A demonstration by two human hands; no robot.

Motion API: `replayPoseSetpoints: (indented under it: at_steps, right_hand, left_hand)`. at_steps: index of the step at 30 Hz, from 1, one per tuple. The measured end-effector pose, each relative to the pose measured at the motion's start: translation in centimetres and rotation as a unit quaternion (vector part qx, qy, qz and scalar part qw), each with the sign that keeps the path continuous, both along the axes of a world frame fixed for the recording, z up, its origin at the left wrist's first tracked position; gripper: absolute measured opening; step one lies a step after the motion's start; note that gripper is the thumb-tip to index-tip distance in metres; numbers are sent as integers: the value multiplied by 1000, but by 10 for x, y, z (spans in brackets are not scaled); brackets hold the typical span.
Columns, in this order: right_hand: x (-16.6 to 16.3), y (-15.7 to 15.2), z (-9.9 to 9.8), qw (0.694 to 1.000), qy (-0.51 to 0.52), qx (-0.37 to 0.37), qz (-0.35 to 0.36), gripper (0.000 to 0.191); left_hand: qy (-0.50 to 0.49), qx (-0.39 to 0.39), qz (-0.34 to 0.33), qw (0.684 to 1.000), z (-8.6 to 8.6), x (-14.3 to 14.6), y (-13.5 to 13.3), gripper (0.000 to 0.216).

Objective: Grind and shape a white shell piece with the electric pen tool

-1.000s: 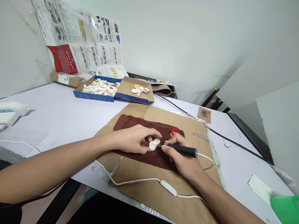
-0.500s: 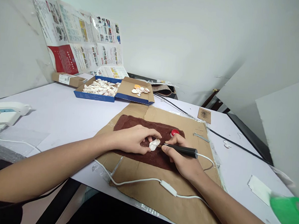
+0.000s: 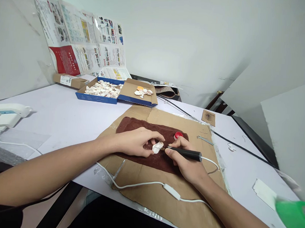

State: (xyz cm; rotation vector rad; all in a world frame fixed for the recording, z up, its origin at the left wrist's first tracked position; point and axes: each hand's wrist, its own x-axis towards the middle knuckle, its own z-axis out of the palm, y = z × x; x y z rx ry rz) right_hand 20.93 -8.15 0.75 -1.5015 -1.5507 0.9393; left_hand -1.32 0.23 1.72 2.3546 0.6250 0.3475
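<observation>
A white seashell rests on a folded brown cloth, gripped between the thumb and fingers of my left hand. My right hand holds a black corded rotary tool like a pen. Its thin tip points left and meets the shell's right side; whether it is spinning cannot be seen. Just beyond my right fingers stands a small red-rimmed pot on the cloth. A white cord leaves the tool's back end and runs to an inline switch nearer to me.
Cardboard lies under the cloth. Behind it, a blue box holds many shells, with several more on its open lid. Tweezers lie at right, near a black cable. A white power strip is at left.
</observation>
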Motion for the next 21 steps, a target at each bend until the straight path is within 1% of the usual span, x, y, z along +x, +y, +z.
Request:
replayPoseSetpoints:
  at_steps: [16,21]
  right_hand:
    - [0,-1,1,1000,-8,-7,0,28]
    - [0,-1,1,1000,-11,1,6,29]
  left_hand:
    - [7,4,1,1000,1,0,-1,55]
    - [4,7,0,1000,0,0,0,54]
